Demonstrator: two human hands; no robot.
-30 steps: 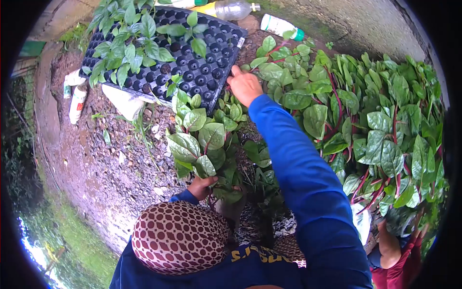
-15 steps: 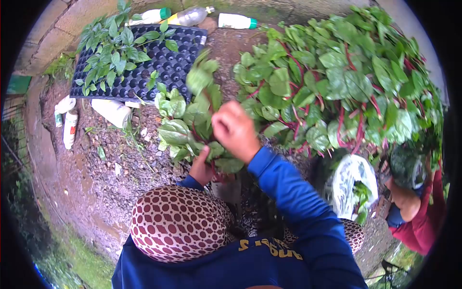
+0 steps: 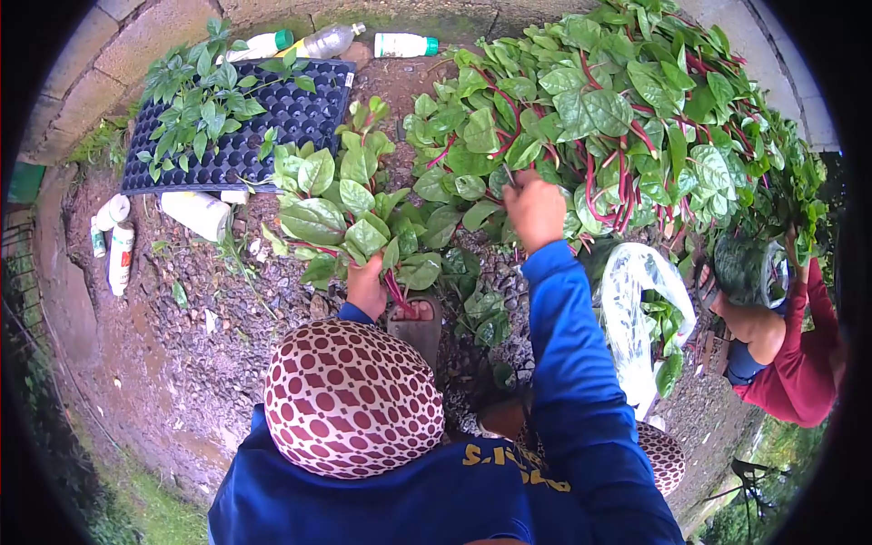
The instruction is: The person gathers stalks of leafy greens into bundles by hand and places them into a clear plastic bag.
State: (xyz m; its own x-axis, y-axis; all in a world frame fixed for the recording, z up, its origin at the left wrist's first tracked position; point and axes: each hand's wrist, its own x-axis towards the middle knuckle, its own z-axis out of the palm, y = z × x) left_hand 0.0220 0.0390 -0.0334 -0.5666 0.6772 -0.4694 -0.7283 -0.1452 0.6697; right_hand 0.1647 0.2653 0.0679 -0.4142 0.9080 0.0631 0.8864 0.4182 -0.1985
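Note:
My left hand is wrapped round the lower stems of a bunch of leafy greens that look like red-stemmed Malabar spinach. The cut-looking red stem ends poke out below my fingers, above my sandalled foot. At the left edge of the big pile of the same greens, my right hand is closed. A thin greyish tip shows above its fingers; what it belongs to is hidden.
A black seedling tray with green seedlings lies at upper left, with bottles behind it and white containers in front. A clear plastic bag with leaves stands right. Another person in a red sleeve crouches at far right.
My right hand has moved right, from above the held bunch to the pile. The left hand keeps its hold on the greens. The whole view has shifted slightly.

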